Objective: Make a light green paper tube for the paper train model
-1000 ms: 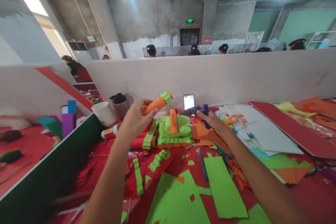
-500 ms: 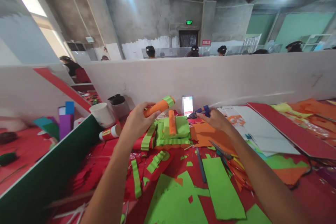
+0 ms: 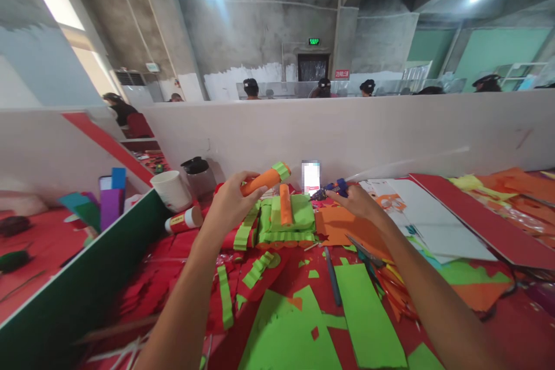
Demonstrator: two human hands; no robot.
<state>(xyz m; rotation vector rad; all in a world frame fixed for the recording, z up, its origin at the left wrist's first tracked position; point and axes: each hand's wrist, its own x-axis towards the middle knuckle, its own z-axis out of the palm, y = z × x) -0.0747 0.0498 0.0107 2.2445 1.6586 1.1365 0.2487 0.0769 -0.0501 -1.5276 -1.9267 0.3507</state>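
My left hand [image 3: 229, 203] is closed round an orange paper tube [image 3: 264, 178] with a green band at its far end, held above the table. Just right of it sits a green paper model [image 3: 288, 221] with a second orange tube [image 3: 285, 211] lying on top. My right hand [image 3: 358, 202] reaches out to a blue glue gun [image 3: 332, 189] lying behind an orange sheet [image 3: 336, 225]; its fingers touch the gun's rear, and whether they grip it is unclear.
A phone [image 3: 311, 177] leans on the white partition [image 3: 390, 127]. A paper cup [image 3: 171, 189], a dark jug [image 3: 197, 176] and a glue stick [image 3: 184, 220] stand at the left. Green sheets [image 3: 368, 312], strips, scissors [image 3: 364, 250] and a pen [image 3: 332, 277] litter the red table.
My right hand has slid from gripping the glue gun to resting at its rear. My left hand has hardly moved with the tube.
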